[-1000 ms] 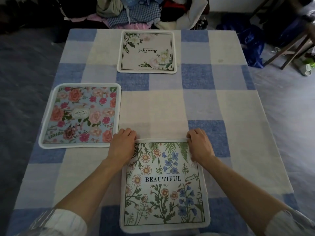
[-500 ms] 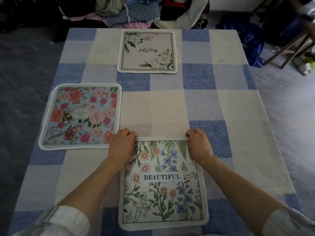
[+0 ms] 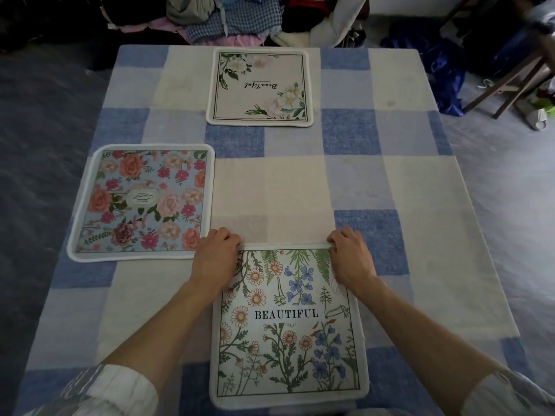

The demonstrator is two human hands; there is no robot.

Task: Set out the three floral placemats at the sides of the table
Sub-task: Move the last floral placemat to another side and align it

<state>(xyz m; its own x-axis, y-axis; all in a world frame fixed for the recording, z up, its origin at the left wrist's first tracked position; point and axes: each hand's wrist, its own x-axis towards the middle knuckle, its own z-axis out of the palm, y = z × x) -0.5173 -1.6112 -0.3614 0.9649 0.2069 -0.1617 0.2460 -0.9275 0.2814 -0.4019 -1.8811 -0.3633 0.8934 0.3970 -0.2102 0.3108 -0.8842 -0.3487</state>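
Fabric-like and thin, the wildflower placemat [image 3: 288,325] is probably light and floppy. The left hand [image 3: 214,259] and right hand [image 3: 351,259] pinch its far corners, the best hold.

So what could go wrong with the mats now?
1. Both hands, left and right, grip the far corners of the daisy mat; pulling unevenly could leave it crooked.
2. Its near edge sits close to the table's edge, so it might slide off.
3. Dragging it could wrinkle the checked tablecloth and nudge the rose mat.
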